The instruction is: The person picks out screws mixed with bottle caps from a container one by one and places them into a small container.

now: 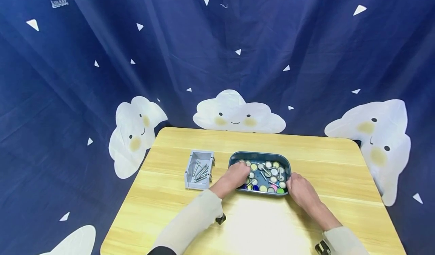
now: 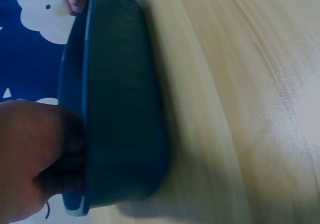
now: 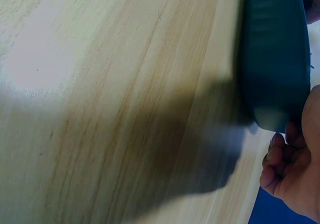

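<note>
Head view. A dark blue tray [image 1: 259, 157] stands on the wooden bench [image 1: 265, 224], holding round caps [image 1: 253, 167] mixed with slim metal pins [image 1: 263, 175]. To its left, well within reach, a grey bin [image 1: 198, 186] contains only pins of the same kind, as far as can be seen. The left hand [image 1: 238, 175] reaches into the tray's left end; the right hand [image 1: 301, 187] is at the opposite end, by the near corner. A dark blue curtain [image 1: 224, 62] with clouds hangs behind.

Left wrist view. The left hand passes over the rim, its fingertips hidden inside the tray; whether they grasp anything cannot be told.

Right wrist view. The right hand, fingers curled, grips the tray's end at the rim, apparently steadying it.

Interpretation. The step in hand is probably picking pins from among the caps. The next move would then call for a fingertip pinch on one pin, a lift clear of the rim and a carry leftward to the grey bin, while the right hand holds the tray steady.
</note>
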### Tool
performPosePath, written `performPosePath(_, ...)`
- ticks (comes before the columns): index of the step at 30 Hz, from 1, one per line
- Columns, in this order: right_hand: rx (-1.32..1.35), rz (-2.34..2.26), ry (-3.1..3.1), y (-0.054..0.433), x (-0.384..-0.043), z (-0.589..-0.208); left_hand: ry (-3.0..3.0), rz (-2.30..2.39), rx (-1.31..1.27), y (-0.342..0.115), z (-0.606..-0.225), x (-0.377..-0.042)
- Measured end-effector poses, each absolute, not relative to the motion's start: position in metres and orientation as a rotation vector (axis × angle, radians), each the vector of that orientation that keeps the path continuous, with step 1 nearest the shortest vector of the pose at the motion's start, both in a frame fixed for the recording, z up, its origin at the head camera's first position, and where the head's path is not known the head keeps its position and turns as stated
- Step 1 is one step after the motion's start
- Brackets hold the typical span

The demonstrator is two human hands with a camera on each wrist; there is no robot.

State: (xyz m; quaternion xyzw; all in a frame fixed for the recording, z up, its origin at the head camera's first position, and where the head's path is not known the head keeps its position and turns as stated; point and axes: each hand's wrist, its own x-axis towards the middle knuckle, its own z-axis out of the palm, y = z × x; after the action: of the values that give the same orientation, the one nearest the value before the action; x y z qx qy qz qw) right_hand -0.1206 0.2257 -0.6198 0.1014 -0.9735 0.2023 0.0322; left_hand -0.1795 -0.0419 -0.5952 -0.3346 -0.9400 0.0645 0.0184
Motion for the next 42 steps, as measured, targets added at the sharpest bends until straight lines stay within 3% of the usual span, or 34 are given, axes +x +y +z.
performPosePath(25, 0.309, 0.624, -2.999, 0.225, -0.121, -0.619, -2.877, 0.357, -1.051, -0.034, -0.615, -0.187)
performPosePath(42, 0.309, 0.61, -3.004, 0.225, -0.12, -0.619, -2.891, -0.04, -0.883, -0.081, -0.567, -0.196)
